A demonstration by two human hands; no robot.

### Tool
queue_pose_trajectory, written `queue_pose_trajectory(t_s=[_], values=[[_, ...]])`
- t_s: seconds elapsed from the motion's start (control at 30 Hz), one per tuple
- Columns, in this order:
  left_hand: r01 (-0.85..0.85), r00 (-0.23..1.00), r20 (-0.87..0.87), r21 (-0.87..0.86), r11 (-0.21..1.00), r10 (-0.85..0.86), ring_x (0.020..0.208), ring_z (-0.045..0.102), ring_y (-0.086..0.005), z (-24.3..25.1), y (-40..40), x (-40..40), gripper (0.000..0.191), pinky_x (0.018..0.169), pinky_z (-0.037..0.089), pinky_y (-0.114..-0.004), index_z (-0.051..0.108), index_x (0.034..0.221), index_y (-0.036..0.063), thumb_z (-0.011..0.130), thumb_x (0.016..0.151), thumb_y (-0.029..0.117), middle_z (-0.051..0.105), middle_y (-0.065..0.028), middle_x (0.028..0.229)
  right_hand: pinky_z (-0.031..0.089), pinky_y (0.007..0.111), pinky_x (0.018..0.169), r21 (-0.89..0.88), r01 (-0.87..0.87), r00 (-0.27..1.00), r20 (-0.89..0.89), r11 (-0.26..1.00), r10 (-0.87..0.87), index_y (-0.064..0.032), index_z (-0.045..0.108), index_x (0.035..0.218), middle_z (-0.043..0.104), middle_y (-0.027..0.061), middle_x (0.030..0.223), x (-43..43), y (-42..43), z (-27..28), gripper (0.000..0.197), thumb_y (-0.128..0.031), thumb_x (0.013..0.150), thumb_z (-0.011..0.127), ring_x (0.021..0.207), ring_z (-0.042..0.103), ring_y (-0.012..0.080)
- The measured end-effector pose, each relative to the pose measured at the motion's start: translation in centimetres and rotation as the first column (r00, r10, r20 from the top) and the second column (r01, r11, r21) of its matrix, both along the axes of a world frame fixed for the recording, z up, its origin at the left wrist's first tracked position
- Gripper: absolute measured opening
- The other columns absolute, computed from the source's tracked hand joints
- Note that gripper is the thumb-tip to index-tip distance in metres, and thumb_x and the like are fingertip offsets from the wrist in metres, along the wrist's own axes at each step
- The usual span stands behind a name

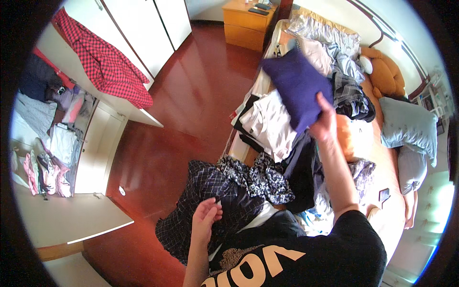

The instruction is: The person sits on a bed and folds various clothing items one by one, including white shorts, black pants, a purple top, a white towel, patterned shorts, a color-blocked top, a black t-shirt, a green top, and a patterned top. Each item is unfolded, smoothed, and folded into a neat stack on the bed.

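Note:
Held over the bed, a folded dark purple cloth (297, 88) is in my right hand (324, 120), its thumb on top. My left hand (208, 217) is curled with its fingers close together, just above a black garment with a white grid pattern (200, 190); a small white bit, perhaps a tag, shows at its fingertips, and whether it grips the cloth I cannot tell. A white garment (269, 122) lies below the purple cloth. Beside the grid-patterned garment lies a black and white patterned cloth (265, 179).
More clothes, a black plaid bundle (351, 97), grey pillows (408, 125) and a brown plush toy (385, 73) lie on the bed. An open wardrobe (96, 154) with clothes stands left, a red checked shirt (104, 64) hanging beside it. A wooden drawer cabinet (244, 28) stands beyond the red floor.

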State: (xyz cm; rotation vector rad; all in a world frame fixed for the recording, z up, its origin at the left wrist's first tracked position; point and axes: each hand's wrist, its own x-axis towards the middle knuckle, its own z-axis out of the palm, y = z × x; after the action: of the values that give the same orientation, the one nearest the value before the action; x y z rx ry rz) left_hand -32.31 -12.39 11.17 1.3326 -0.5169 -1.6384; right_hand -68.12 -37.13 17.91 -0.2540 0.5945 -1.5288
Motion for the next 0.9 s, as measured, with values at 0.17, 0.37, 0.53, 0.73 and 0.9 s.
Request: queue_pose_trajectory(t_s=[0.17, 0.37, 0.53, 0.73, 0.9], values=[[-0.149, 0.989, -0.001, 0.167, 0.975, 0.151, 0.086, 0.061, -0.0162, -1.4, 1.7, 2.3, 0.028, 0.075, 0.050, -0.029, 0.052, 0.119, 0.0035, 0.055, 0.092, 0.013, 0.063, -0.0080, 0.098, 0.038, 0.051, 0.101, -0.170, 0.227, 0.968, -0.066, 0.959, -0.241, -0.0004, 0.047, 0.126, 0.054, 0.0154, 0.125, -7.8, -12.7, 5.5, 0.042, -0.018, 0.089, 0.058, 0.113, 0.053, 0.0333], [-0.471, 0.866, -0.051, 0.254, 0.845, 0.498, 0.083, 0.059, -0.0179, -3.1, 4.0, 5.8, 0.030, 0.071, 0.050, -0.032, 0.050, 0.120, 0.0046, 0.055, 0.093, 0.016, 0.061, -0.0088, 0.097, 0.041, 0.048, 0.099, -0.088, 0.327, 0.937, -0.100, 0.941, -0.334, -0.0044, 0.053, 0.122, 0.059, 0.0120, 0.119, -14.3, -25.1, -1.4, 0.036, -0.017, 0.088, 0.058, 0.110, 0.055, 0.0315], [-0.484, 0.860, -0.003, 0.308, 0.819, 0.510, 0.083, 0.059, -0.0166, -2.8, 2.6, 5.9, 0.026, 0.069, 0.050, -0.032, 0.052, 0.117, 0.0062, 0.055, 0.094, 0.017, 0.061, -0.0078, 0.095, 0.045, 0.053, 0.092, 0.182, 0.191, 0.980, -0.087, 0.964, -0.178, -0.0016, 0.050, 0.122, 0.057, 0.0143, 0.119, -21.7, -28.7, -12.8, 0.033, -0.007, 0.089, 0.053, 0.108, 0.056, 0.0340], [-0.447, 0.883, 0.007, 0.316, 0.837, 0.469, 0.083, 0.058, -0.0163, -3.5, 2.8, 5.5, 0.024, 0.071, 0.050, -0.033, 0.053, 0.116, 0.0067, 0.054, 0.094, 0.017, 0.061, -0.0073, 0.096, 0.052, 0.039, 0.063, 0.149, 0.219, 0.880, -0.457, 0.964, -0.129, -0.0014, 0.055, 0.107, 0.064, 0.0108, 0.092, -18.1, -22.6, -14.0, 0.030, -0.023, 0.087, 0.061, 0.076, 0.063, 0.0254], [-0.340, 0.924, -0.071, 0.295, 0.893, 0.376, 0.084, 0.058, -0.0155, -4.1, 1.2, 4.0, 0.023, 0.072, 0.049, -0.031, 0.054, 0.114, 0.0075, 0.055, 0.093, 0.016, 0.061, -0.0063, 0.097, 0.047, 0.027, 0.060, 0.164, 0.156, 0.483, -0.873, 0.974, 0.070, -0.0008, 0.059, 0.102, 0.064, 0.0095, 0.084, -17.3, -9.9, -19.4, 0.024, -0.017, 0.085, 0.063, 0.066, 0.060, 0.0154]])
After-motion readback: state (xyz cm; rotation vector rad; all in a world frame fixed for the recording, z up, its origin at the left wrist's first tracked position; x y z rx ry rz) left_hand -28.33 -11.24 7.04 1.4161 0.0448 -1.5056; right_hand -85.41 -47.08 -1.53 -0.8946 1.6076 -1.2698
